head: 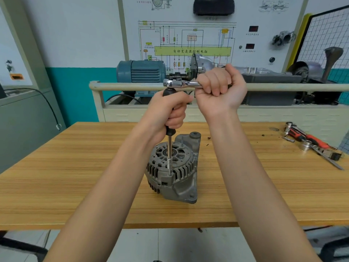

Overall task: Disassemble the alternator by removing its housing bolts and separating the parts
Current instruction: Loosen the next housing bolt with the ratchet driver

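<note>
Two hands are engaged on one tool stack above the alternator, which stands on end near the middle of the wooden table. Nearest the camera, at the housing's 6 o'clock edge, a socket on a long extension shaft sits upright on a housing bolt; the bolt head itself is hidden by the socket. Above it, the left hand is wrapped round the black driver handle, steadying the shaft vertical. Higher and toward 3 o'clock, the right hand is fisted round the ratchet, whose head caps the driver.

Judgement: the bolt-loosening step is in hand; no housing separation shows. The next move calls for a level sweep of the ratchet with downward pressure held, lest the socket slip off.

Farther off, at 2 o'clock, spare tools lie on the table's edge.
</note>
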Available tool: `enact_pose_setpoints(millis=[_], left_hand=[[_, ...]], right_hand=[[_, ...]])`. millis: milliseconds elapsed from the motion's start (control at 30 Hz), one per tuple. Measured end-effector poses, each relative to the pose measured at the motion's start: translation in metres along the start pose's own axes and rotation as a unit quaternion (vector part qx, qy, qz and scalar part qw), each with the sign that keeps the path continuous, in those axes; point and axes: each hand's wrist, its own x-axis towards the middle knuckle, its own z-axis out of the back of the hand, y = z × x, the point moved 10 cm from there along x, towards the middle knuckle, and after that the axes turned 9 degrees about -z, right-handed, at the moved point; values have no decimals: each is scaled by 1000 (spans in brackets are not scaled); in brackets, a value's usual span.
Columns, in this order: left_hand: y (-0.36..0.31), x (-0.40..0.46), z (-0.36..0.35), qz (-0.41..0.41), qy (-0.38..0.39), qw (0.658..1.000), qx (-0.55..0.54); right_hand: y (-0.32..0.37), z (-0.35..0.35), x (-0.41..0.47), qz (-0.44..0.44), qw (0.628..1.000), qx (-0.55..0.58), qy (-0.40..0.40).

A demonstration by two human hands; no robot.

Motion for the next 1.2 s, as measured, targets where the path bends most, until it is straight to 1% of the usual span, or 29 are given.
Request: enact_pose_setpoints(millis=[67, 133, 200, 233, 267, 300, 333, 367, 400, 433, 467, 500, 533, 567, 633, 700, 767, 800, 867, 933, 967, 1033, 1100, 1133, 1167, 1200], left_hand=[[0, 1, 8, -14, -47, 999, 18], [-1, -1, 16, -24, -105, 993, 41], [0, -3, 26, -23, -169, 984, 56], [-2, -6, 29, -23, -199, 977, 72], [-5, -8, 30, -31, -220, 971, 92], [-10, -8, 27, -51, -224, 967, 112], [-19, -7, 15, -91, -193, 968, 133], [-27, -5, -8, -131, -116, 974, 145], [-30, -6, -28, -156, -51, 976, 143], [-29, -6, -28, -155, -47, 975, 150], [-23, -4, -10, -123, -92, 975, 158], [-18, -6, 10, -94, -142, 974, 148], [-13, -8, 20, -70, -155, 978, 120], [-9, -8, 24, -47, -144, 985, 83], [-2, -2, 21, -18, -71, 997, 28], [-3, 0, 10, -2, 20, 1000, 11], [-1, 0, 0, 14, 90, 996, -16], [1, 0, -4, 20, 108, 993, -32], [3, 1, -8, 27, 103, 993, -54], [5, 2, -4, 23, 62, 997, -47], [5, 4, 1, 19, 32, 999, -32], [2, 4, 11, 8, -36, 999, -4], [1, 2, 20, -1, -110, 994, 25], [0, 0, 25, -5, -148, 988, 39], [-2, -2, 28, -12, -184, 981, 54], [-5, -5, 31, -23, -215, 973, 76]], right_hand=[[4, -10, -10, 41, 998, -38, 23], [3, -25, -22, 84, 989, -104, 56], [-3, -44, -38, 147, 963, -202, 100], [-7, -54, -48, 198, 939, -254, 121], [-9, -65, -61, 264, 903, -310, 138], [-13, -75, -75, 332, 854, -370, 152], [-20, -84, -89, 388, 800, -426, 163], [-28, -90, -99, 422, 757, -468, 171], [-33, -93, -104, 436, 735, -490, 173], [-34, -93, -104, 435, 734, -493, 171], [-31, -92, -101, 422, 749, -481, 170], [-27, -90, -95, 399, 778, -454, 172], [-21, -86, -87, 366, 813, -418, 171], [-15, -81, -76, 325, 850, -381, 166], [-7, -68, -53, 227, 912, -313, 137], [-2, -50, -33, 132, 958, -236, 98], [-1, -30, -17, 53, 988, -129, 58], [-1, -21, -12, 29, 995, -83, 40], [0, -12, -5, 12, 999, -33, 20], [1, -11, -5, 28, 999, -31, 15], [2, -14, -8, 43, 998, -47, 17], [1, -24, -18, 85, 989, -117, 36], [-4, -42, -33, 145, 963, -214, 79], [-7, -53, -42, 188, 941, -260, 104], [-10, -64, -54, 239, 913, -306, 124], [-14, -73, -66, 294, 877, -354, 139]])
